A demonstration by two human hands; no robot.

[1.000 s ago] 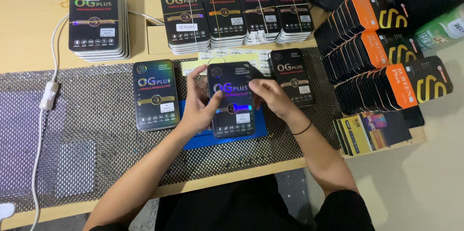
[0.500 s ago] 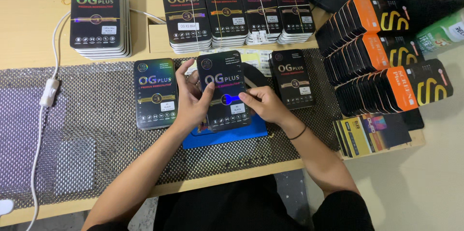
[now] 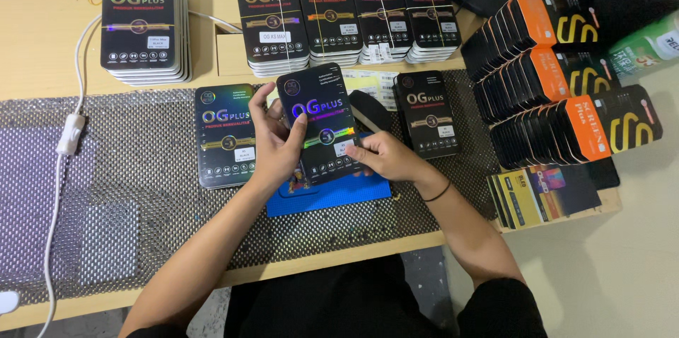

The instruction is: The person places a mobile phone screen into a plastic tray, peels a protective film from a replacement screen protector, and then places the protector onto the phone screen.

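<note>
A black flat package with shiny lettering (image 3: 320, 120) is held tilted above a blue mat (image 3: 332, 195). My left hand (image 3: 274, 141) grips its left edge, thumb on the front. My right hand (image 3: 385, 156) holds its lower right corner. To the left of my hands lies a small stack of the same black packages (image 3: 225, 134) on the mesh mat. Another such package (image 3: 430, 113) lies to the right of my hands. A dark oval object (image 3: 370, 109) shows just behind the held package.
Several stacks of black packages (image 3: 346, 16) stand at the back, one more (image 3: 141, 23) at the back left. Rows of black-and-orange boxes (image 3: 559, 76) fill the right side. A white cable with a switch (image 3: 71, 133) runs down the left. A grey mesh mat (image 3: 113, 196) covers the table.
The held package has shifted up and to the left and tilted. My right hand slid from its front down to its lower right corner.
</note>
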